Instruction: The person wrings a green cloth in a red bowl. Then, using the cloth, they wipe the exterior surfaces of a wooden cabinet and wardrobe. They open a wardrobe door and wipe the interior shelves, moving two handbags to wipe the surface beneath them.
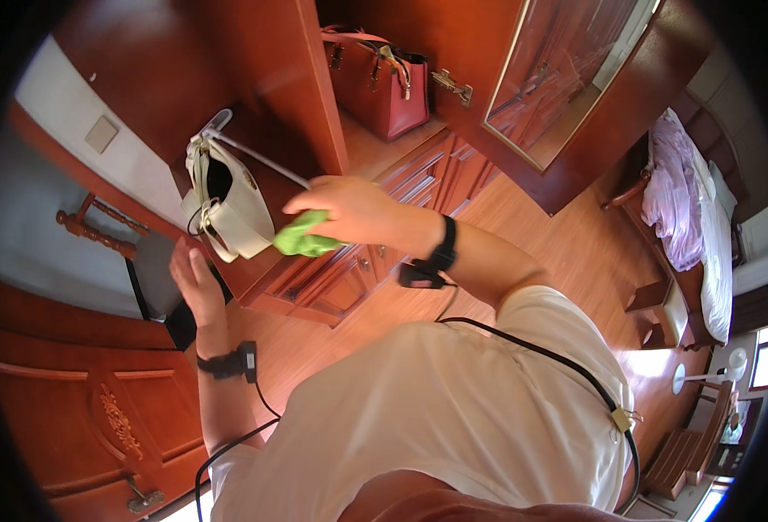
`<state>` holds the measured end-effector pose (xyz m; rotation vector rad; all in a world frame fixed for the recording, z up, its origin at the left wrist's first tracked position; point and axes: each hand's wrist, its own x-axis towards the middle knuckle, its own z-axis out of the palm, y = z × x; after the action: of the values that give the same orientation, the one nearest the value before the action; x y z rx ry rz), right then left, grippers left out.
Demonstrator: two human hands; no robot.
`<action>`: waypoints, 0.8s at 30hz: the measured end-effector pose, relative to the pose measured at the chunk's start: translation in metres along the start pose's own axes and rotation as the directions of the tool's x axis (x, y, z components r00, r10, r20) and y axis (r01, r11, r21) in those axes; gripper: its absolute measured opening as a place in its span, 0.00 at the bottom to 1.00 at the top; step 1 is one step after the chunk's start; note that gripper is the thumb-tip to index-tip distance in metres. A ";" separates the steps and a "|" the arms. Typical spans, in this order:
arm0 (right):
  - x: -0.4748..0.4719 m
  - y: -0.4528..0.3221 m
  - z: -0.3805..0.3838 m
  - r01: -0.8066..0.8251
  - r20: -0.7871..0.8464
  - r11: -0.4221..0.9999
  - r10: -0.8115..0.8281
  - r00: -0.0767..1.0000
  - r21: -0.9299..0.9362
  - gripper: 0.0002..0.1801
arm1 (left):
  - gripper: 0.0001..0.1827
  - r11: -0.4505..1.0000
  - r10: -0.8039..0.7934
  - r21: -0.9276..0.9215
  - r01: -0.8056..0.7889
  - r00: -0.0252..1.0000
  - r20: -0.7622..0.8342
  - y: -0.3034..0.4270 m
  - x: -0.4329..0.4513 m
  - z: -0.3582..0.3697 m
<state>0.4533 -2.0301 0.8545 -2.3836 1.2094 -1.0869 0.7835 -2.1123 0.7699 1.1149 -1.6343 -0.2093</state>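
Note:
My right hand (358, 212) grips a bright green cloth (306, 236) above the front edge of a wooden cabinet shelf (260, 277). A thin pale rod (260, 158) with a looped end runs from the top of a white handbag (247, 218) to my right fingers; whether they hold it too, I cannot tell. The handbag stands on the shelf left of the cloth, its top gaping and dark inside. My left hand (196, 284) is raised at the shelf's left edge, fingers extended and holding nothing. Contact with the edge is unclear.
A red handbag (384, 88) sits in the adjoining compartment, past an upright partition (322, 78). A mirrored cabinet door (547, 91) hangs open at the upper right. A chair (159, 274) is at the left, near a carved wooden door (97, 411). Cables run from both wrist straps.

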 end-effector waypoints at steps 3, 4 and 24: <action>-0.052 0.029 -0.037 -0.186 -0.094 0.978 0.195 0.976 0.098 0.14 | 0.16 0.984 0.172 0.048 -0.172 0.985 -0.004 0.075 0.016 -0.013; -0.066 0.038 -0.044 -0.292 -0.086 0.939 0.311 0.947 0.180 0.13 | 0.16 0.979 0.200 -0.046 -0.197 0.977 0.078 0.094 0.020 -0.012; -0.196 0.193 -0.089 -0.489 0.142 0.794 0.472 0.870 0.361 0.16 | 0.34 0.659 -0.031 0.601 -0.452 0.782 0.622 0.290 0.131 0.384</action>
<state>0.2025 -1.9892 0.7165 -1.6635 1.3369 -0.9795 0.3082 -2.2020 0.8908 1.5130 -2.5406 0.3540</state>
